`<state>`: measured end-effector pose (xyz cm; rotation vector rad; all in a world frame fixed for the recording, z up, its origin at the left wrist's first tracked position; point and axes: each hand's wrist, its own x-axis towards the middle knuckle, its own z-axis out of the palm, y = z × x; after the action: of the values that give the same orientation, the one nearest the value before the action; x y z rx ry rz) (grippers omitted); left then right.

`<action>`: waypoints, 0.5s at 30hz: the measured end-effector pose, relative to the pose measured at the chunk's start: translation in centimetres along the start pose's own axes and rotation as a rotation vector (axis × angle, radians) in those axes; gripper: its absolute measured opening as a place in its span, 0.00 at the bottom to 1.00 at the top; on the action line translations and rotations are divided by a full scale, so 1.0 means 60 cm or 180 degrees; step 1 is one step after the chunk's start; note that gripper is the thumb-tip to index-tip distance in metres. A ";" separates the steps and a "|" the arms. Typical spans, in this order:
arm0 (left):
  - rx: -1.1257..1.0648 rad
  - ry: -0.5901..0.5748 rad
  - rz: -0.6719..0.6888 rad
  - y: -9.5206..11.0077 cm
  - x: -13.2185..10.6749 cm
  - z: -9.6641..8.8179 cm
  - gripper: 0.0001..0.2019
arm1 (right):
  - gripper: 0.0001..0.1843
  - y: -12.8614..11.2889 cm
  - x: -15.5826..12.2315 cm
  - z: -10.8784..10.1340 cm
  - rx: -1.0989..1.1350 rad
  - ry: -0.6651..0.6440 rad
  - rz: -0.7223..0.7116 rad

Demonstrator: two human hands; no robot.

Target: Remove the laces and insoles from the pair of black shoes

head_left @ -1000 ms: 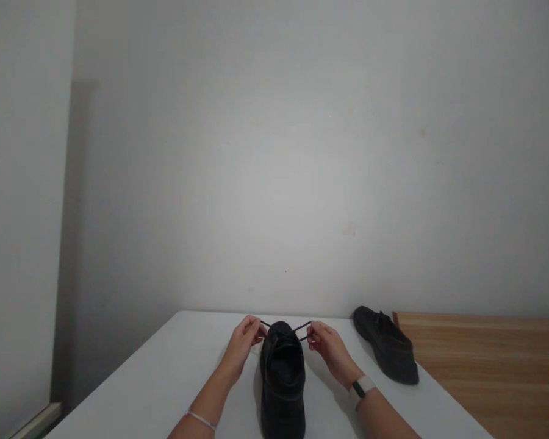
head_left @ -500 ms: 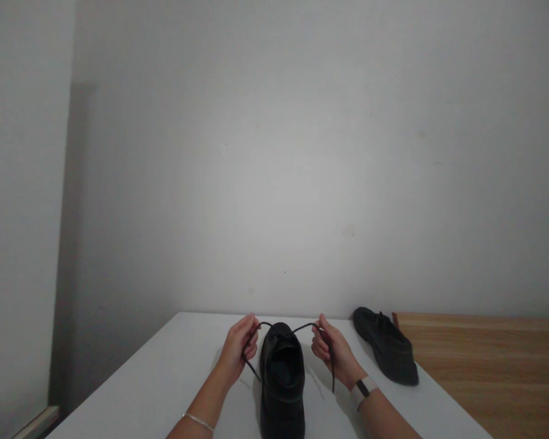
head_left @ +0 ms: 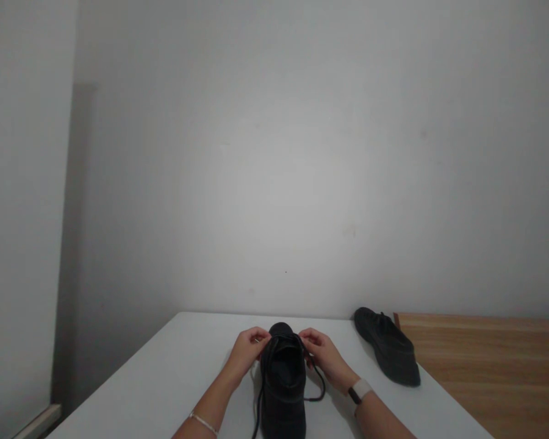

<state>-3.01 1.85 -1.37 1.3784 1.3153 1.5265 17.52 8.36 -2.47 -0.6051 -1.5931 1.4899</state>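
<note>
A black lace-up shoe [head_left: 283, 399] stands on the white table with its toe pointing away from me and its opening facing up. At the left side of its lacing, my left hand [head_left: 246, 352] is closed in a pinch at the shoelace. My right hand [head_left: 326, 355] pinches at the lacing on the opposite side. One black lace end [head_left: 258, 405] hangs down along the shoe's left side. The other lace end [head_left: 322, 390] curls below my right hand. My fingertips partly hide where the laces meet the shoe.
A second black shoe [head_left: 388, 347], its lace tied, lies at an angle near the table's right edge. The white table [head_left: 165, 372] meets a pale wall [head_left: 274, 183] at the back. A wood-grain surface [head_left: 480, 366] lies to the right.
Both hands have moved inward, from holding the laces out to the sides to the shoe's lacing. The lace ends now hang lower beside the shoe.
</note>
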 end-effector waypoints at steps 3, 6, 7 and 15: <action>0.0000 0.0044 0.0085 -0.005 0.002 0.001 0.19 | 0.20 -0.005 -0.001 0.002 -0.0069 0.0051 -0.0067; 0.0024 0.0038 0.0254 -0.008 0.002 0.004 0.16 | 0.20 -0.006 -0.002 0.004 -0.0144 0.0109 -0.0095; 0.0053 0.0051 0.0335 -0.007 0.002 0.005 0.15 | 0.20 -0.005 -0.002 0.004 -0.0161 0.0132 -0.0090; 0.0182 -0.0163 0.0492 0.008 -0.009 0.016 0.14 | 0.17 -0.002 -0.003 0.016 0.0166 0.0002 0.0045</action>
<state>-1.90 1.42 -1.10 1.5769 1.2546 1.5535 16.88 7.65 -2.34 -0.5883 -1.5476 1.5367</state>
